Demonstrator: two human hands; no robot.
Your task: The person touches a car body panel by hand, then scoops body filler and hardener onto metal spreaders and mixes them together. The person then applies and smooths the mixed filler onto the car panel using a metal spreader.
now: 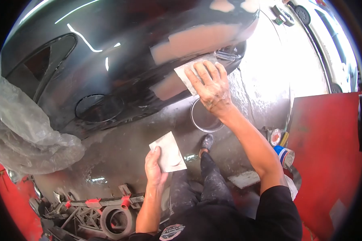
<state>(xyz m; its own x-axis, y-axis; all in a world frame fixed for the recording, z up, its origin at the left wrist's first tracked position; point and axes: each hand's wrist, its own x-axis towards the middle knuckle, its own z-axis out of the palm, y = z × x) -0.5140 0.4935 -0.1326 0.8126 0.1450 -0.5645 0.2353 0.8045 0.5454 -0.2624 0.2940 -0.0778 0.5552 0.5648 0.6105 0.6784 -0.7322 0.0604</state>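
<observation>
My right hand [215, 89] is raised against the lower side of a black car body [128, 76], near its corner. Its fingers spread over a thin, pale grey rectangular sheet [184, 78] and press it toward the panel. Beige patches [197, 40] lie on the black paint above it, and another patch [169, 87] shows beside the sheet. Lower down, my left hand [153, 168] grips a flat off-white square board [165, 148] by its left edge, thumb on top. A small whitish smear [174, 161] sits on the board's face.
A round metal rim [207, 116] rests on the grey floor below the car. Crumpled plastic sheeting [32, 128] hangs at the left. Car parts [116, 221] lie at the lower left. Cans [284, 156] stand by a red panel [326, 160] at the right.
</observation>
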